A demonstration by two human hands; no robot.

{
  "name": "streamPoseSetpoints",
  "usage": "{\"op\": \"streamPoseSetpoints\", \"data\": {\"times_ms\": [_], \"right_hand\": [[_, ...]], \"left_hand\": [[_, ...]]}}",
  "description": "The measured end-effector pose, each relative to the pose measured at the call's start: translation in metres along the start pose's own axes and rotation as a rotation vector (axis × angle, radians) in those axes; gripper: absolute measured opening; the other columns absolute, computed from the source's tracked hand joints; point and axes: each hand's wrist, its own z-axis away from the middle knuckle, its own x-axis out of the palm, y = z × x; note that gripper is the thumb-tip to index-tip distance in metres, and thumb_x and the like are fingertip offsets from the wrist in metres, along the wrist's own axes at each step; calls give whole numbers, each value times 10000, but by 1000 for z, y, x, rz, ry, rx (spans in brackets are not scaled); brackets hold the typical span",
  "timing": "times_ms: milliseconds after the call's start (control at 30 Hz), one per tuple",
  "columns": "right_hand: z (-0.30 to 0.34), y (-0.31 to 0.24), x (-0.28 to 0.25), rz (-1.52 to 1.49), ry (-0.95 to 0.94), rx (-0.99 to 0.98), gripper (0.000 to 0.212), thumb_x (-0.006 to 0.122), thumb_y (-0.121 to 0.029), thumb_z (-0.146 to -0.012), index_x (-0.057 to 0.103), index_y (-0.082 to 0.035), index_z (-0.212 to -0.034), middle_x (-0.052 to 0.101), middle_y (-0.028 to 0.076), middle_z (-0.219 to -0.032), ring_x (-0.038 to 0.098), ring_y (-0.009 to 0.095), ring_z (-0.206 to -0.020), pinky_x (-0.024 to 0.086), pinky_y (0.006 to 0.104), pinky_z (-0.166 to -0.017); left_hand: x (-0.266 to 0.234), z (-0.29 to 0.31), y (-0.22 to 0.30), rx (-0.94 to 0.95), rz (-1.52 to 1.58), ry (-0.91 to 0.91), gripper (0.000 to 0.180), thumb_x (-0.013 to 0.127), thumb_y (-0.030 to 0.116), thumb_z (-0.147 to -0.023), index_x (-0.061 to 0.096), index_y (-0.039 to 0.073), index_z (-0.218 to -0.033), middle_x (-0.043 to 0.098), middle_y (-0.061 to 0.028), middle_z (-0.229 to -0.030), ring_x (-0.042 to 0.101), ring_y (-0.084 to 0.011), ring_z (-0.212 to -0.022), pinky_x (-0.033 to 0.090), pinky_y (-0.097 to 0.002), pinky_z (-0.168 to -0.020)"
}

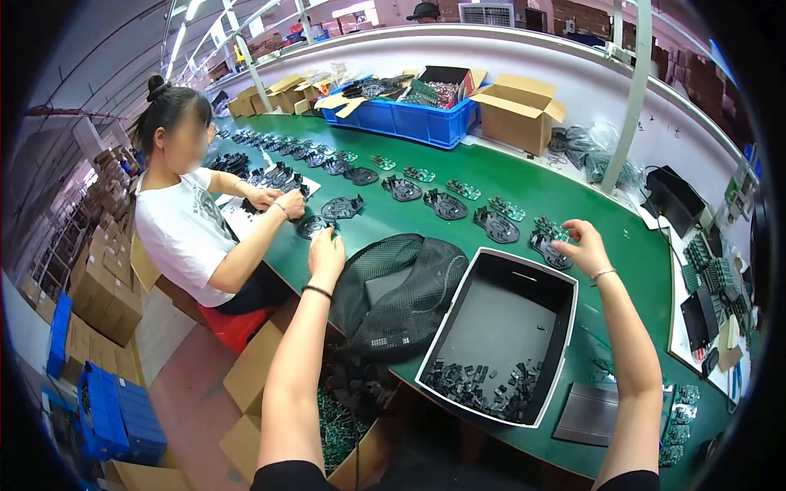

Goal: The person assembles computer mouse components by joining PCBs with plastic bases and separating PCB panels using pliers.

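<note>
My right hand [586, 247] reaches to the far end of the row on the right. Its thumb and fingers close on the edge of a small green circuit board [548, 227], just over a black plastic shell [550, 250] shaped like a computer mouse base. My left hand [326, 255] is raised left of the black mesh bag [401, 290], fingers pinched together; what they hold is too small to make out. Near its fingertips lies another black shell [313, 227]. Between my arms stands a black tray with a white rim [565, 344], small black parts [483, 389] heaped at its near end.
Shells and green boards run in a row along the green table [393, 221]. At left a co-worker [192, 204] handles black parts. A blue crate [401, 121] and a cardboard box [517, 114] stand behind. Boards [711, 274] are stacked at right; an open carton [254, 376] sits below left.
</note>
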Motion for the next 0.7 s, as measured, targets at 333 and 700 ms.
{"op": "streamPoseSetpoints", "data": {"times_ms": [333,700], "right_hand": [[129,-150,12,453,-1246,-553,261,690,-239,-706,637,-21,-840,646,179,-809,635,339,-802,515,412,-687],[136,-150,9,229,-1077,-399,94,588,-58,-647,644,-58,-723,641,163,-740,635,326,-752,511,386,-665]], "left_hand": [[-8,-10,-1,-101,-490,-208,259,680,220,-741,591,83,-942,629,-120,-954,613,-300,-884,495,-415,-719],[-64,28,-13,235,-359,-23,53,540,47,-794,528,52,-845,570,-137,-855,576,-357,-774,462,-440,-647]]}}
